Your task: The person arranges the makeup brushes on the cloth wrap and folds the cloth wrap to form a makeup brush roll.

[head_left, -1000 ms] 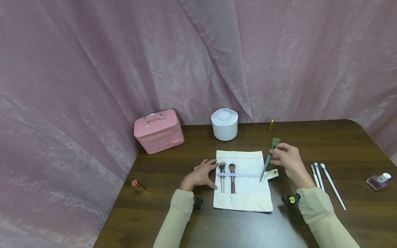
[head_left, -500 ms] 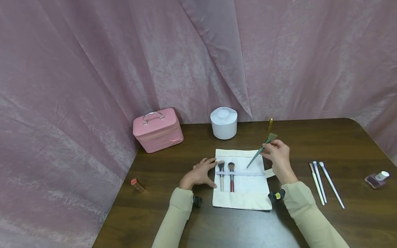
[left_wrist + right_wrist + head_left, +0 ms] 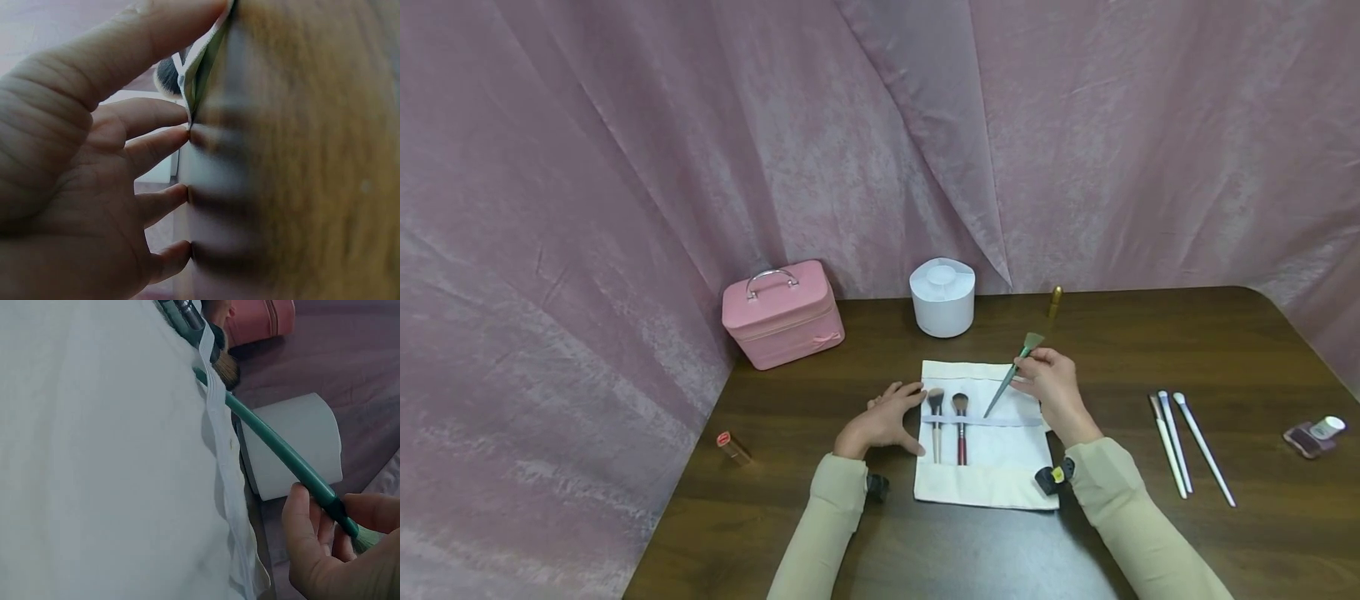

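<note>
A white cloth brush roll (image 3: pixel 992 483) lies unrolled on the table. Two makeup brushes, one pale-handled (image 3: pixel 936 429) and one red-handled (image 3: pixel 962 433), sit under its elastic band (image 3: pixel 214 400). My right hand (image 3: pixel 1054 387) pinches a green makeup brush (image 3: pixel 1006 385) near its bristles, which point up and away. In the right wrist view, the green handle's thin end passes beneath the band, right of the red-handled brush. With spread fingers, my left hand (image 3: pixel 883 425) rests at the roll's left edge, thumb and fingertips touching cloth and table (image 3: pixel 312 156).
Several items stand around: a pink case (image 3: pixel 786 317), a white round container (image 3: pixel 942 298) and a gold tube (image 3: pixel 1056 302) at the back, a lipstick (image 3: pixel 733 448) at left. Three white-handled brushes (image 3: pixel 1204 450) and a dark bottle (image 3: pixel 1313 437) lie to the right.
My right hand has moved left over the roll with the green brush, and the brush's thin end has come down to the elastic band. My left hand has stayed in place.
</note>
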Demonstrator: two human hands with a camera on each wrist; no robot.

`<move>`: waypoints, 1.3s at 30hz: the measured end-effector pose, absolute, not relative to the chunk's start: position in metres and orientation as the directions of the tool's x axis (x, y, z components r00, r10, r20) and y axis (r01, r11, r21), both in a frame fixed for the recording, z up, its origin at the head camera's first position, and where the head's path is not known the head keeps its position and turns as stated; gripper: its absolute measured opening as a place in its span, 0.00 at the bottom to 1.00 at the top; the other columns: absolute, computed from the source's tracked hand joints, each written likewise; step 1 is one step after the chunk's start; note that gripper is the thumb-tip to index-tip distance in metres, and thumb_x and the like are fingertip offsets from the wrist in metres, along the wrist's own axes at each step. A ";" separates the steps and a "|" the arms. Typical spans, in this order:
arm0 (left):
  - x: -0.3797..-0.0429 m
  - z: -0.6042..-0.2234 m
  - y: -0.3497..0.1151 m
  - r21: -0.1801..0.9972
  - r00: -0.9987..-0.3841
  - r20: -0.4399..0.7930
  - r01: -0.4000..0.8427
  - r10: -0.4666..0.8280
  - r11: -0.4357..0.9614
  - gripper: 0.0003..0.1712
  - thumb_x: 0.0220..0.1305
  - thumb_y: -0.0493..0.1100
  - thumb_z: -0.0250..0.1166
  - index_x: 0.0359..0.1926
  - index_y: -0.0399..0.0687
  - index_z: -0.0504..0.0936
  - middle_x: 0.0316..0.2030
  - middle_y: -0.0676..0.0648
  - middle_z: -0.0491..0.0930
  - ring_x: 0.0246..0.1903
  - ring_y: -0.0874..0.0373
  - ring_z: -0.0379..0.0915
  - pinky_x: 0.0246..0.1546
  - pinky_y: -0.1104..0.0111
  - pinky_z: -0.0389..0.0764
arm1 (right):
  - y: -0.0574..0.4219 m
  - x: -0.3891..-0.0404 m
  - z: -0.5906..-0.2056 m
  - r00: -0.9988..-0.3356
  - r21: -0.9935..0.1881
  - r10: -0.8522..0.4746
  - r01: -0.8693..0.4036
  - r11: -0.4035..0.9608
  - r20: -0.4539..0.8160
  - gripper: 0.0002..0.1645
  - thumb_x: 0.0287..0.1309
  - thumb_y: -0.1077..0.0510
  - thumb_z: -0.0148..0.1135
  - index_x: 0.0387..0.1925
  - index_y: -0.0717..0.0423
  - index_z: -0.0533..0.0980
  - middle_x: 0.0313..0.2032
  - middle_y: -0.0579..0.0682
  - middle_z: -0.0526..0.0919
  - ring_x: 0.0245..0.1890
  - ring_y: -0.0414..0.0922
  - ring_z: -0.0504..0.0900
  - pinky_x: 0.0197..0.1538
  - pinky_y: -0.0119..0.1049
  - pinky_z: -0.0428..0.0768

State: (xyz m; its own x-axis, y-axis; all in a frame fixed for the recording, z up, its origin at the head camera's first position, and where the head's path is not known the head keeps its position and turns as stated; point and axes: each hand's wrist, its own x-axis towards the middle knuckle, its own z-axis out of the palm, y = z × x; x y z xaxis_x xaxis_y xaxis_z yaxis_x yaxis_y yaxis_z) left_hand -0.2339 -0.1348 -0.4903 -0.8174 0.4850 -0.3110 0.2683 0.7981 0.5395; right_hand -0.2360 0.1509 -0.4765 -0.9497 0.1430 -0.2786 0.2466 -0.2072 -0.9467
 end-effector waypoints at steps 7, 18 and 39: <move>-0.234 -0.490 -0.136 0.531 -0.814 -0.315 0.276 0.488 0.801 0.56 0.51 0.48 0.82 0.77 0.50 0.63 0.78 0.49 0.52 0.78 0.43 0.37 0.70 0.36 0.47 | 0.145 -0.237 -0.482 -0.962 -0.958 0.056 0.258 -0.124 -0.266 0.16 0.73 0.66 0.52 0.56 0.73 0.66 0.45 0.56 0.74 0.35 0.39 0.80 0.45 0.37 0.84; -0.233 -0.492 -0.136 0.519 -0.824 -0.300 0.282 0.481 0.807 0.57 0.49 0.48 0.83 0.77 0.49 0.63 0.78 0.50 0.53 0.78 0.44 0.38 0.69 0.36 0.47 | 0.133 -0.238 -0.483 -0.952 -0.953 -0.069 0.301 -0.030 -0.299 0.17 0.73 0.65 0.53 0.56 0.73 0.65 0.40 0.55 0.77 0.32 0.42 0.80 0.38 0.36 0.85; -0.234 -0.491 -0.136 0.537 -0.820 -0.290 0.287 0.493 0.793 0.56 0.48 0.47 0.83 0.76 0.48 0.64 0.78 0.50 0.54 0.78 0.44 0.38 0.69 0.35 0.47 | 0.124 -0.238 -0.493 -0.947 -0.925 -0.083 0.281 0.257 -0.311 0.13 0.72 0.62 0.56 0.43 0.73 0.76 0.26 0.53 0.79 0.23 0.42 0.78 0.28 0.32 0.81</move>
State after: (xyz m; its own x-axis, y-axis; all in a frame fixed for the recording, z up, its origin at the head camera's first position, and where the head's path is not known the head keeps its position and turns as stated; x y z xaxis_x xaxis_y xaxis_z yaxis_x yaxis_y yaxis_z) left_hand -0.2337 -0.1364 -0.4906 -0.8203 0.4930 -0.2899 0.2873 0.7935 0.5365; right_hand -0.2378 0.1238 -0.4930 -0.9468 -0.0832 -0.3109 0.2810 0.2568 -0.9247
